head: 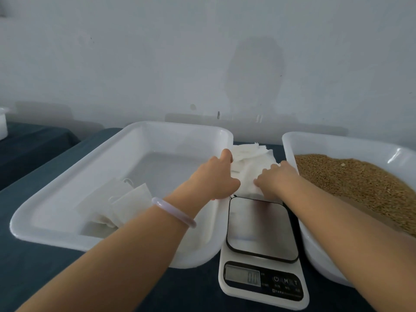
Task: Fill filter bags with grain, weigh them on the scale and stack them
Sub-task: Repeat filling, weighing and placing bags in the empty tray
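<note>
A pile of empty white filter bags (249, 161) lies on the table behind the digital scale (261, 251), between two white trays. My left hand (213, 176) and my right hand (276, 179) both reach over the scale and pinch the nearest bag of the pile. The scale's steel platform (258, 228) carries nothing. Brown grain (355, 183) fills the right tray (292, 140). In the left tray (180, 129), a few filled bags (121, 203) lie stacked at the near left.
A dark blue cloth (45, 266) covers the table. A white container (3, 122) stands at the far left edge on a second table. A grey wall rises directly behind the trays.
</note>
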Action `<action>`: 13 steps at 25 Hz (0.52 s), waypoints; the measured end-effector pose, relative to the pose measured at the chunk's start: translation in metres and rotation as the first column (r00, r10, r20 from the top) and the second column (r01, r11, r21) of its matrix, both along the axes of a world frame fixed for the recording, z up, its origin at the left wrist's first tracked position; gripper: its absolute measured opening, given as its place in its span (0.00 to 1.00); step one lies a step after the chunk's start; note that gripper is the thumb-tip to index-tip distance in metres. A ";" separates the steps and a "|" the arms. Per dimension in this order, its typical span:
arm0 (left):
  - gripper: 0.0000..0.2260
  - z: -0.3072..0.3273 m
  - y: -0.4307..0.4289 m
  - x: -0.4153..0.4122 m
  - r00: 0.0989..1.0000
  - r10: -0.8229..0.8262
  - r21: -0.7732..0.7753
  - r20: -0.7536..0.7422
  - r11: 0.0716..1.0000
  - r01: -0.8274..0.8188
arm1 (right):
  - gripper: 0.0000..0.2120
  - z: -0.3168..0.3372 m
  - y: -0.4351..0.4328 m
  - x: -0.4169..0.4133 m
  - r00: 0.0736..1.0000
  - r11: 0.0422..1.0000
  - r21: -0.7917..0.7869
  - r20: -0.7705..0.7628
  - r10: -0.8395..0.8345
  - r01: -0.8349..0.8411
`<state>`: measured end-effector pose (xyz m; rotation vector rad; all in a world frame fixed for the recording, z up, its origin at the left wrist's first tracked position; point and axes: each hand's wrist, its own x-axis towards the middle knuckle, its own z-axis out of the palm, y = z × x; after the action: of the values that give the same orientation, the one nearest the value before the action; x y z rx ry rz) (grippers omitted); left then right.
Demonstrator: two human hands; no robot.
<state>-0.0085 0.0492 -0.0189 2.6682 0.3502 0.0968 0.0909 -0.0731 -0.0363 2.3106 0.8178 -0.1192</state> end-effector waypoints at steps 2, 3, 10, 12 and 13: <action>0.19 -0.004 0.000 0.001 1.000 -0.005 -0.011 0.010 1.000 0.005 | 0.19 -0.003 0.001 0.004 1.000 1.000 -0.019 0.022 -0.004 0.004; 0.19 -0.004 0.000 0.002 1.000 -0.009 -0.018 0.012 1.000 0.009 | 0.17 -0.003 0.001 0.007 1.000 1.000 -0.020 0.026 -0.015 0.016; 0.20 -0.003 0.001 0.001 1.000 -0.002 -0.007 0.013 1.000 0.002 | 0.13 0.015 -0.011 0.003 0.997 0.745 0.663 -0.035 -0.064 0.071; 0.25 -0.002 -0.001 0.002 0.992 -0.042 0.036 0.116 0.999 0.038 | 0.16 0.035 -0.032 -0.001 0.983 0.424 0.888 -0.178 -0.035 0.176; 0.26 0.000 -0.004 0.001 0.978 -0.071 0.017 0.198 0.998 0.069 | 0.13 0.044 -0.044 -0.004 0.971 0.243 0.943 -0.238 0.012 0.228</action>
<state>-0.0074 0.0455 -0.0185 2.6480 0.1924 0.3409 0.0872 -0.1168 0.0072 3.6443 0.9749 0.1828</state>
